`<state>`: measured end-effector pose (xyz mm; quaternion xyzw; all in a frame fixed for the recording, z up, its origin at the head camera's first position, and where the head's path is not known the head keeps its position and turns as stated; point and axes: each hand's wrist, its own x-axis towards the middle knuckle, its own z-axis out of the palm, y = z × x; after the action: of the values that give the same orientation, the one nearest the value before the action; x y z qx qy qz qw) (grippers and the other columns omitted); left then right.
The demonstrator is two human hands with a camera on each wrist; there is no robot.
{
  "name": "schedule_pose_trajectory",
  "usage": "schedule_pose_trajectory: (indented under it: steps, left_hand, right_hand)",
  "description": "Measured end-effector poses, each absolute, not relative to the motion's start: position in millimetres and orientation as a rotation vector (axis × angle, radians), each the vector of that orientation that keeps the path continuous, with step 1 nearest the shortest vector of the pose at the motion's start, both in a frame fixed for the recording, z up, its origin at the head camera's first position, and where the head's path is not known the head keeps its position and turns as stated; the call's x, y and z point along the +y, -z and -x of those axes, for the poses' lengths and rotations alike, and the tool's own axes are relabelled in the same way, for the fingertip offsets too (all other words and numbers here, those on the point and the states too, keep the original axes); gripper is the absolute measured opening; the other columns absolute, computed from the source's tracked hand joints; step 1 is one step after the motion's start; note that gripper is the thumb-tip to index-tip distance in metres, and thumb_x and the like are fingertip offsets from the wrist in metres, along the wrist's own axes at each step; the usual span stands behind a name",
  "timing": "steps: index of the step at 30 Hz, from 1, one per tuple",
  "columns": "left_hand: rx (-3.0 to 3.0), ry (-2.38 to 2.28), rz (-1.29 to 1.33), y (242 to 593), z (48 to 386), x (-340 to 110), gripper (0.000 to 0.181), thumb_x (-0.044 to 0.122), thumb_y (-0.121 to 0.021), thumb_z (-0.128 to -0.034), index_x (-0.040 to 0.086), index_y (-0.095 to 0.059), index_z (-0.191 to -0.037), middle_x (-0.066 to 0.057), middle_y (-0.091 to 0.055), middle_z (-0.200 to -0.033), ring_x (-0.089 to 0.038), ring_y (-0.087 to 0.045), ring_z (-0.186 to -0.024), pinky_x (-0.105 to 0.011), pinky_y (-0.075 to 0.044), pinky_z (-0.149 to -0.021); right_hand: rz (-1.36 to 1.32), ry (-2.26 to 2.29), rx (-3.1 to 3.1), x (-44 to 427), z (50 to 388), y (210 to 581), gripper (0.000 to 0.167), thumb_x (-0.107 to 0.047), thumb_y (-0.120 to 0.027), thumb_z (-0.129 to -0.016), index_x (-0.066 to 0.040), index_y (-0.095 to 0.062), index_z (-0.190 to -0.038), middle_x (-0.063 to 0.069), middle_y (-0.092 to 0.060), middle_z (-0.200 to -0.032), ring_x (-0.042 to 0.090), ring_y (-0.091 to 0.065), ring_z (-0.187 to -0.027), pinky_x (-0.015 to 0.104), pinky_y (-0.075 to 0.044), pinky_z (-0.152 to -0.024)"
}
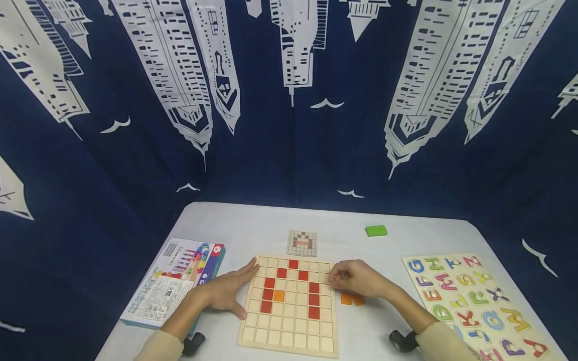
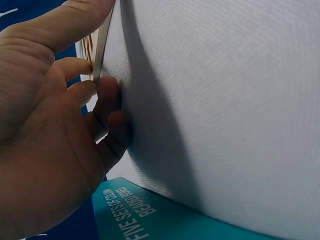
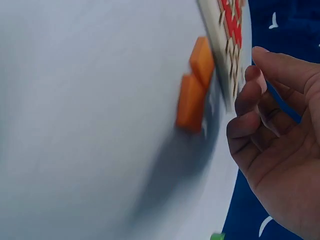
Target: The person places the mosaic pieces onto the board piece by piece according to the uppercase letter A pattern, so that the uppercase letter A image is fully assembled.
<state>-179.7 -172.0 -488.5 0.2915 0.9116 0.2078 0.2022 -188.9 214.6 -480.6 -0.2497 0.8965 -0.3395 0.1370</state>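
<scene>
A wooden grid board (image 1: 287,323) lies in the middle of the table. Several red square tiles (image 1: 313,300) form a pointed outline in its cells, with one orange tile (image 1: 279,296) inside. My left hand (image 1: 224,291) rests against the board's left edge, thumb and fingers spread. Over the right edge hovers my right hand (image 1: 358,278), its fingers loosely bent; the right wrist view shows no tile between them. Just below it, beside the board, lie two loose orange tiles (image 3: 190,102), touching each other. Behind the board is a small pattern card (image 1: 302,243).
A flat printed box (image 1: 158,301) lies left of the board, close to the left forearm. On the right is an alphabet puzzle board (image 1: 438,301) with coloured letters. A green block (image 1: 376,230) sits toward the back, before a dark blue curtain (image 1: 289,165).
</scene>
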Motion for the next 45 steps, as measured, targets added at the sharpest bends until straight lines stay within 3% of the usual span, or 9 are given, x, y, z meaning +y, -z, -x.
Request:
schedule_pose_trajectory:
  steps: [6, 13, 20, 28, 38, 45]
  left_hand:
    - [2.543, -0.587, -0.818, 489, 180, -171, 0.121, 0.056, -0.077, -0.0518, 0.017, -0.015, -0.149, 0.001, 0.002, -0.155, -0.029, -0.018, -0.137, -0.052, -0.023, -0.106]
    - [2.548, -0.578, -0.822, 492, 179, -171, 0.122, 0.057, -0.076, -0.0511, 0.018, -0.015, -0.149, 0.002, 0.002, -0.155, -0.029, -0.019, -0.137, -0.052, -0.025, -0.106]
    - [2.551, -0.584, -0.820, 492, 179, -170, 0.121, 0.058, -0.076, -0.0509, 0.019, -0.016, -0.149, 0.002, 0.001, -0.155, -0.029, -0.020, -0.137, -0.051, -0.026, -0.105]
    - [2.551, -0.581, -0.804, 492, 179, -171, 0.121, 0.056, -0.077, -0.0518, 0.020, -0.015, -0.149, 0.003, 0.002, -0.155, -0.029, -0.019, -0.137, -0.052, -0.024, -0.106]
    - [2.554, -0.581, -0.802, 492, 179, -172, 0.122, 0.057, -0.077, -0.0510, 0.020, -0.015, -0.149, 0.003, 0.002, -0.155, -0.029, -0.019, -0.137, -0.052, -0.024, -0.106]
    - [2.554, -0.576, -0.808, 491, 180, -172, 0.122, 0.057, -0.076, -0.0505, 0.019, -0.015, -0.149, 0.002, 0.002, -0.155, -0.029, -0.019, -0.137, -0.051, -0.024, -0.106]
  right_hand:
    - [0.693, 0.968, 2.585, 236, 184, 486, 0.012, -0.024, -0.072, -0.080, -0.022, -0.068, -0.091, -0.011, -0.063, -0.083, 0.010, -0.053, -0.074, 0.024, -0.046, -0.064]
    - [0.666, 0.942, 2.522, 252, 172, 493, 0.024, -0.031, -0.076, -0.074, -0.027, -0.068, -0.096, -0.008, -0.059, -0.085, 0.013, -0.051, -0.078, 0.025, -0.042, -0.064]
    - [0.737, 0.987, 2.547, 256, 164, 496, 0.030, -0.032, -0.077, -0.073, -0.025, -0.066, -0.100, -0.008, -0.060, -0.088, 0.013, -0.052, -0.079, 0.022, -0.044, -0.065]
    - [0.782, 0.919, 2.638, 254, 163, 503, 0.027, -0.028, -0.076, -0.074, -0.027, -0.066, -0.098, -0.013, -0.058, -0.089, 0.010, -0.053, -0.080, 0.021, -0.046, -0.068]
    - [0.811, 0.892, 2.657, 248, 161, 503, 0.028, -0.022, -0.076, -0.074, -0.028, -0.064, -0.098, -0.014, -0.058, -0.097, 0.008, -0.054, -0.089, 0.024, -0.048, -0.080]
    - [0.834, 0.930, 2.646, 246, 161, 503, 0.027, -0.015, -0.075, -0.075, -0.028, -0.063, -0.096, -0.014, -0.060, -0.093, 0.009, -0.054, -0.085, 0.024, -0.048, -0.075]
